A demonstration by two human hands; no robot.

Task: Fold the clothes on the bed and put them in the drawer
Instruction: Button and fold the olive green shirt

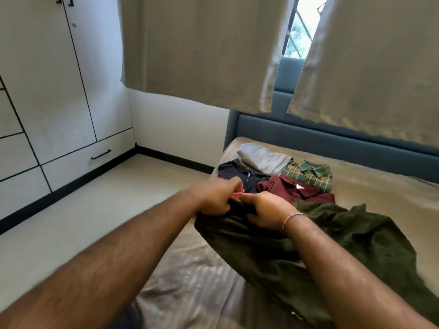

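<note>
Olive garment (332, 245) in both hands (apparently gripped)

Both hands grip dark green garment (332, 252) on bed (370, 193): left hand (217, 198), right hand (266, 212) at its edge. Folded shirts (297, 184) beyond. Wardrobe drawer (95, 160) closed.

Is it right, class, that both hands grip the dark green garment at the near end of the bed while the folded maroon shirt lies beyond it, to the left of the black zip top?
One detail is wrong. In the head view the maroon shirt lies right of the black zip top, not left. Both the left hand and right hand do grip the dark green garment.
</note>
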